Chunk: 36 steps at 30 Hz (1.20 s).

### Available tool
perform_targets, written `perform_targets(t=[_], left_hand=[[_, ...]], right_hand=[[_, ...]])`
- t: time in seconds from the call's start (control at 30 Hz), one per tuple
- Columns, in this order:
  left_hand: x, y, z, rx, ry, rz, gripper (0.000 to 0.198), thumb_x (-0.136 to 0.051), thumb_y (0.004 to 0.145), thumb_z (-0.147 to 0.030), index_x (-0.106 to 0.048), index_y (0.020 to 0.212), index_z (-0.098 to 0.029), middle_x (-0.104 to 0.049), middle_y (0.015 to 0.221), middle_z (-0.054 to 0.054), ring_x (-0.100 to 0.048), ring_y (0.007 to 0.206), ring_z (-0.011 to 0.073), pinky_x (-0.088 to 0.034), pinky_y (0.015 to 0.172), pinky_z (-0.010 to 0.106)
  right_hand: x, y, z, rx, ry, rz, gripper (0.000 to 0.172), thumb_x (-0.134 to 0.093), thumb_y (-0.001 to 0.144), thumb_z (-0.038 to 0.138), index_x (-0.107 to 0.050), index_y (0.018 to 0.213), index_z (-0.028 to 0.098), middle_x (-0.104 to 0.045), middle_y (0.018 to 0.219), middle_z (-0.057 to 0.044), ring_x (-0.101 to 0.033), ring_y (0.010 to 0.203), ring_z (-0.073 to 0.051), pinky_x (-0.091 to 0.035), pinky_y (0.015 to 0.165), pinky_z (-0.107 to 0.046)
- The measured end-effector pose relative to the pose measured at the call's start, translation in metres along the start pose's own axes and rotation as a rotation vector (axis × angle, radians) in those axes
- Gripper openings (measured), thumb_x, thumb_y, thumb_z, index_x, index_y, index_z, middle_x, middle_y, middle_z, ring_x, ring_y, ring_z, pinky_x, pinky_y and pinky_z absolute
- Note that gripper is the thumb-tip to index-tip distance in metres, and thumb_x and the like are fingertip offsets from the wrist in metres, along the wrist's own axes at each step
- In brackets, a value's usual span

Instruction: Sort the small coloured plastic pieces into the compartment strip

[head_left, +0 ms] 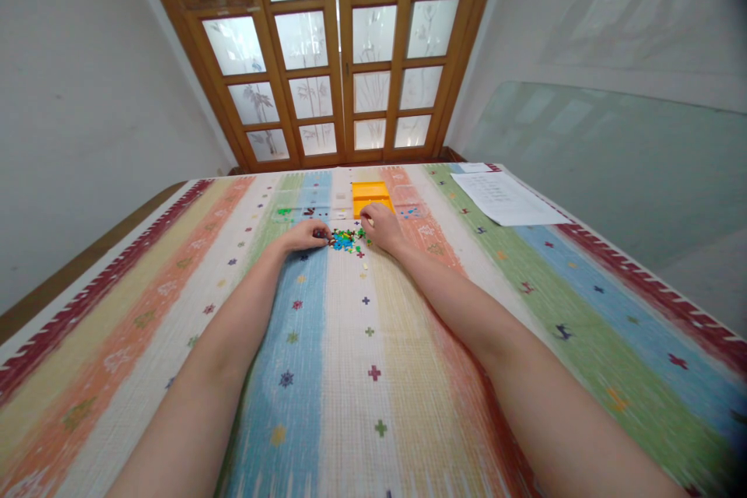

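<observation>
A pile of small colourful pieces [345, 240], mostly blue, green and yellow with some dark ones, lies on the striped tablecloth between my two hands. My left hand [308, 235] rests at the pile's left edge with its fingers curled inward. Dark bits show by its fingertips, but I cannot make out what it holds. On the pile's right side, my right hand [382, 227] has its fingers drawn together at the front of an open yellow box [371, 191]. Whatever is in those fingers is too small to tell. The hand hides the box's front right part.
Clear trays hold sorted pieces: green pieces [284, 212] and dark red pieces [310, 212] left of the box, blue pieces [410, 212] right of it. A printed paper sheet [507, 198] lies at the table's far right. Wooden glazed doors [344, 54] stand behind the table.
</observation>
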<state>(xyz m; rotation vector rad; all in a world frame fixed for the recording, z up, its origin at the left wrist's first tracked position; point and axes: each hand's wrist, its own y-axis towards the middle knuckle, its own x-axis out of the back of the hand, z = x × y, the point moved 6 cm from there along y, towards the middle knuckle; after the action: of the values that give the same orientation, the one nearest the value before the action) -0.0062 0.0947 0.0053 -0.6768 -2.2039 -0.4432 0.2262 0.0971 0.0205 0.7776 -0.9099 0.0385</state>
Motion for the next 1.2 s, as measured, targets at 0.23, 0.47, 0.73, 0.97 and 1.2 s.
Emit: perform_targets(t=[0.23, 0.47, 0.73, 0.97, 1.2], left_hand=[[-0.003, 0.002, 0.001, 0.016, -0.108, -0.036, 0.018, -0.074, 0.076, -0.034, -0.077, 0.087, -0.019, -0.071, 0.081, 0.004, -0.060, 0.074, 0.0174, -0.049, 0.071, 0.030], [0.019, -0.003, 0.031, 0.121, -0.558, -0.481, 0.023, -0.077, 0.071, -0.033, -0.068, 0.088, -0.020, -0.065, 0.077, 0.000, -0.054, 0.062, 0.0108, -0.044, 0.056, 0.022], [0.031, -0.012, 0.062, 0.269, -0.929, -0.842, 0.031, -0.074, 0.065, -0.026, -0.057, 0.091, -0.021, -0.069, 0.083, -0.002, -0.053, 0.053, 0.0056, -0.044, 0.051, 0.017], [0.024, -0.011, 0.076, 0.445, -1.044, -0.875, 0.020, -0.071, 0.069, -0.018, -0.060, 0.086, -0.019, -0.067, 0.078, 0.000, -0.057, 0.056, 0.0075, -0.043, 0.049, 0.016], [0.023, -0.005, 0.059, 0.350, -0.626, -0.764, 0.013, -0.071, 0.074, -0.027, -0.068, 0.084, -0.020, -0.067, 0.076, 0.002, -0.059, 0.062, 0.0132, -0.046, 0.057, 0.023]], right_hand=[[0.000, 0.000, 0.001, 0.035, 0.014, -0.028, 0.012, -0.056, 0.095, 0.016, -0.067, 0.095, 0.020, -0.069, 0.097, -0.009, -0.058, 0.095, -0.025, -0.042, 0.085, -0.035], [-0.001, -0.001, -0.001, 0.025, 0.029, -0.022, 0.012, -0.056, 0.095, 0.016, -0.067, 0.096, 0.020, -0.069, 0.098, -0.009, -0.058, 0.095, -0.025, -0.042, 0.085, -0.035], [-0.001, -0.001, -0.001, 0.038, 0.045, -0.039, 0.011, -0.056, 0.095, 0.017, -0.066, 0.094, 0.020, -0.068, 0.095, -0.009, -0.057, 0.092, -0.024, -0.042, 0.083, -0.034], [-0.004, -0.001, -0.002, 0.041, 0.040, -0.024, 0.010, -0.057, 0.095, 0.017, -0.066, 0.094, 0.020, -0.068, 0.095, -0.008, -0.057, 0.091, -0.024, -0.041, 0.082, -0.034], [0.003, 0.001, 0.011, 0.156, -0.096, 0.009, 0.012, -0.057, 0.096, 0.016, -0.068, 0.096, 0.019, -0.067, 0.097, -0.011, -0.055, 0.094, -0.026, -0.039, 0.084, -0.036]])
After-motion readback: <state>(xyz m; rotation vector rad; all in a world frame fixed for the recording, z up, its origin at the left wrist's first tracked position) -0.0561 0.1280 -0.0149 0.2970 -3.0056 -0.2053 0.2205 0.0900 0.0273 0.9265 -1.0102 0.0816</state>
